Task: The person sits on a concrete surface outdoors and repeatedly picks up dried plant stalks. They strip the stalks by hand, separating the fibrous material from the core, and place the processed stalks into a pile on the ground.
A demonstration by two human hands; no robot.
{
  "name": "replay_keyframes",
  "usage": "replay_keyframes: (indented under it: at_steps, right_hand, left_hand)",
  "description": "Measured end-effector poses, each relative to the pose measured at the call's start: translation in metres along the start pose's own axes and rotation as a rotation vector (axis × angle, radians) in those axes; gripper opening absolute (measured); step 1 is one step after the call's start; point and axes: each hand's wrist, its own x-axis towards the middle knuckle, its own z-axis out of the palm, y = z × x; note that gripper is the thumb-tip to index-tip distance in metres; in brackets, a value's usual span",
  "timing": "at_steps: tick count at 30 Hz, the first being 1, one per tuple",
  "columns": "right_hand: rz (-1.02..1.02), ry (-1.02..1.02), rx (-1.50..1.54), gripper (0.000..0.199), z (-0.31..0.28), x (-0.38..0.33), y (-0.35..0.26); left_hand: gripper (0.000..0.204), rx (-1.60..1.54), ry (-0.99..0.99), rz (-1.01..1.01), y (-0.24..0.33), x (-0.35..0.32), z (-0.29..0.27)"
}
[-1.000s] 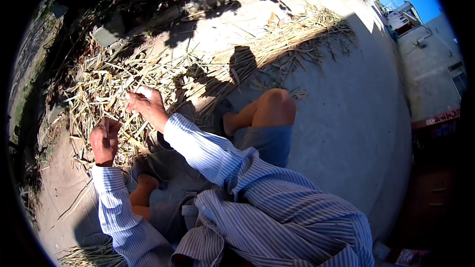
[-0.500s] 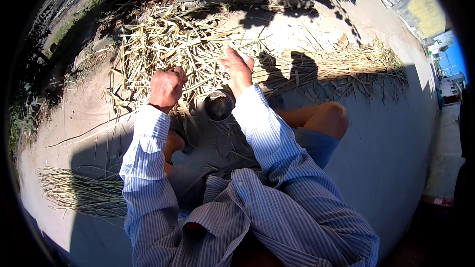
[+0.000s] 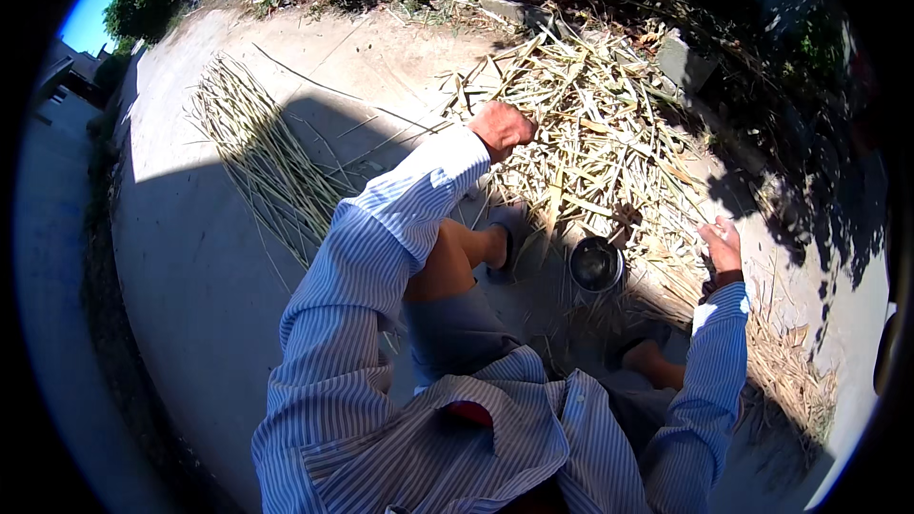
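**Basically, the straw pile sits right between your two hands**

So you've got the straw pile (image 3: 595, 148) on the concrete ground (image 3: 190, 257), spread out toward the far edge, where the grey block (image 3: 686, 63) and the shadowed plants are. Your left hand (image 3: 502, 128) is at its left side, so from those fingers the pile runs off to the right. Your right hand (image 3: 722, 246) is at its near right corner, so from there the bulk lies left and farther away from you.

No single long axis in the heap, tbh: the strips point every which way. The right-hand bundle (image 3: 785, 376) is different, its stalks slant from the pile's near right corner down past your right forearm. Your right hand is clearly the nearer one to it.

Fingers: your left ones look curled into a fist, back of the hand up, and I can't tell if there's a strip inside. Your right ones are half bent with the tips up, and I can't make out whether they're pinching anything.

The metal bowl (image 3: 619, 271) rests just off the pile's near side, between your feet, looking a bit nearer your right hand. Way over left, well apart from the heap, the left-hand bundle (image 3: 271, 162) lies half in shadow.
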Motion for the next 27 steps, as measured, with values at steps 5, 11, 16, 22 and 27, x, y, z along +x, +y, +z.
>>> replay_keyframes:
  at_steps: [5, 11, 16, 22, 27]
  right_hand:
    - [0.253, -0.027, -0.11, 0.059, -0.057, -0.029, -0.057]
    - [0.429, 0.271, -0.189, 0.029, -0.219, -0.062, 0.043]
    - [0.519, 0.32, 0.151, 0.02, -0.264, -0.168, 0.177]
    - [0.463, -0.603, -1.361, 0.021, -0.135, -0.254, 0.304]
    - [1.125, -0.325, -0.77, 0.028, -0.079, -0.338, 0.371]
  left_hand:
    - [0.009, 0.094, -0.207, -0.093, -0.051, -0.1, -0.023]
    - [0.008, 0.295, -0.774, -0.336, -0.076, -0.21, -0.03]
    - [0.035, 0.139, -1.164, -0.577, -0.044, -0.297, 0.008]
    - [0.039, -0.673, -0.843, -1.174, -0.054, -0.456, 0.08]
    - [0.021, 0.078, -0.602, -0.545, -0.009, -0.167, 0.026]
